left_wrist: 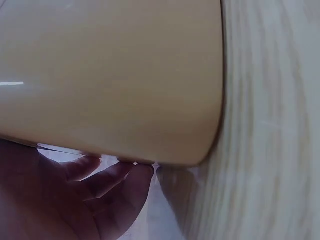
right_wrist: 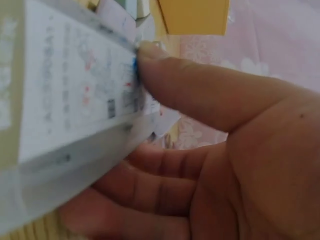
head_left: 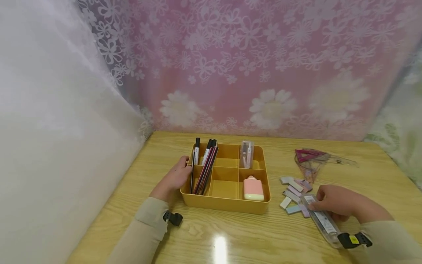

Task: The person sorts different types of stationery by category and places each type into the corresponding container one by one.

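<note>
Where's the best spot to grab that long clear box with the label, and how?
Probably best to pinch the clear box across its long sides near the middle, coming from the right, the side the right hand is on: it's long and narrow, and small pale blocks crowd its far end.

So this wood-grain table (head_left: 263, 234) is carrying a mustard divided tray (head_left: 224, 204), a bunch of pastel blocks (head_left: 291, 197) is lying loose just right of the tray, and some see-through set squares (head_left: 304, 156) are resting right of it too, farther back.
</note>
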### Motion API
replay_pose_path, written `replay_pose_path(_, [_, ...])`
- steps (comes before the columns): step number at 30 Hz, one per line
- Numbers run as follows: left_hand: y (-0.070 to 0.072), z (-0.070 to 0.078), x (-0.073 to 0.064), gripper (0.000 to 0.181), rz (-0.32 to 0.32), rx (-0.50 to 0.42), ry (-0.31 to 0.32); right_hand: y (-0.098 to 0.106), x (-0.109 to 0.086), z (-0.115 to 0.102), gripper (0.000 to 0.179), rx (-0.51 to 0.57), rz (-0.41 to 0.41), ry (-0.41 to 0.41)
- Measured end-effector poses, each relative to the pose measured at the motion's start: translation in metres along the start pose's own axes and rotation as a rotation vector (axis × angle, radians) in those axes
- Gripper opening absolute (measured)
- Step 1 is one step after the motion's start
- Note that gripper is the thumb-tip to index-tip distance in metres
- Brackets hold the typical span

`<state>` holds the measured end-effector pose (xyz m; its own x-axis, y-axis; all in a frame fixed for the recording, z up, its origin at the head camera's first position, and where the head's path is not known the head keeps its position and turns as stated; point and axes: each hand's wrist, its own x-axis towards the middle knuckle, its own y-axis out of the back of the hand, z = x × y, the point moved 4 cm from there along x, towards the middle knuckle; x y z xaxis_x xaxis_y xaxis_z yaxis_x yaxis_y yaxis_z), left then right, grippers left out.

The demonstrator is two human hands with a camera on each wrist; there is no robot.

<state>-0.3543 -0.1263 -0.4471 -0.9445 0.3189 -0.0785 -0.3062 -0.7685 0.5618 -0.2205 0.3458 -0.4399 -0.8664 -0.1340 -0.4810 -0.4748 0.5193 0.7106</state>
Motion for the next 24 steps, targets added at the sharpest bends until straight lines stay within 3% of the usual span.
replay_pose_path(3, [-0.001, 0.000, 0.001, 0.053, 0.006, -0.001, -0.006, 0.001, -0.001, 0.001, 0.043, -0.027, -0.007, -0.012])
replay_pose_path(9, [0.001, 0.001, 0.001, 0.053, 0.027, -0.001, -0.006, 0.000, -0.003, 0.003, 0.044, 0.022, 0.002, -0.020])
replay_pose_path(15, [-0.002, 0.001, 0.000, 0.052, 0.021, -0.022, -0.024, -0.004, -0.005, 0.001, 0.053, -0.050, 0.026, -0.039])
replay_pose_path(18, [-0.004, -0.001, -0.001, 0.053, 0.018, -0.028, -0.012, -0.010, -0.009, -0.006, 0.074, -0.082, 0.020, -0.042])
replay_pose_path(22, [-0.004, -0.002, -0.003, 0.053, 0.019, -0.032, 0.005, -0.025, -0.017, -0.015, 0.128, -0.088, -0.012, -0.061])
replay_pose_path(24, [-0.003, -0.002, -0.004, 0.053, 0.028, -0.028, 0.008, -0.031, -0.020, -0.018, 0.134, -0.099, -0.016, -0.059])
